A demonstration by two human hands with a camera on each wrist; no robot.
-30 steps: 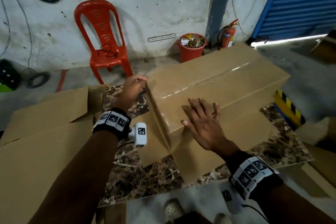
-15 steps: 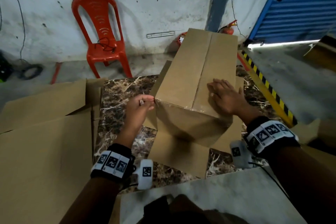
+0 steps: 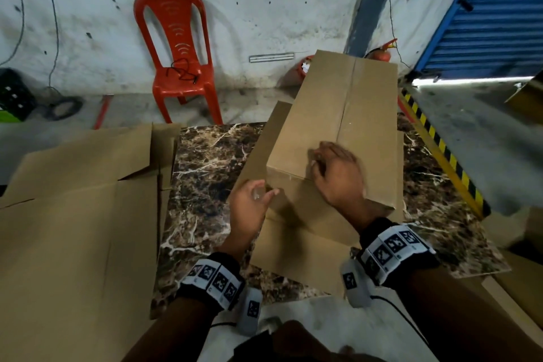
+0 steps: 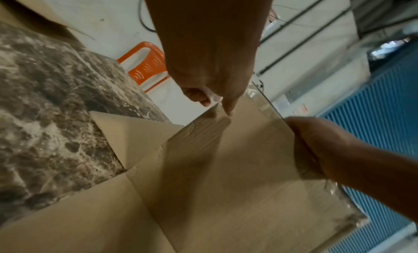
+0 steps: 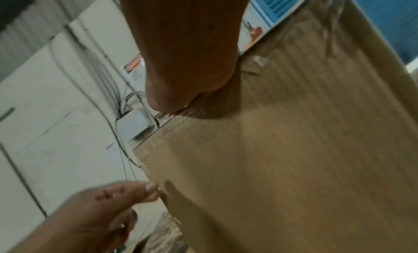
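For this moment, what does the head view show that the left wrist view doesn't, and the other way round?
Head only: the tagged wrist bands, the yellow-black floor stripe, a black crate. Left wrist only: staples along the cardboard box corner. Both: the box, the marble table, the red chair, the left hand pinching a clear scrap, the right hand curled over the box's top edge.
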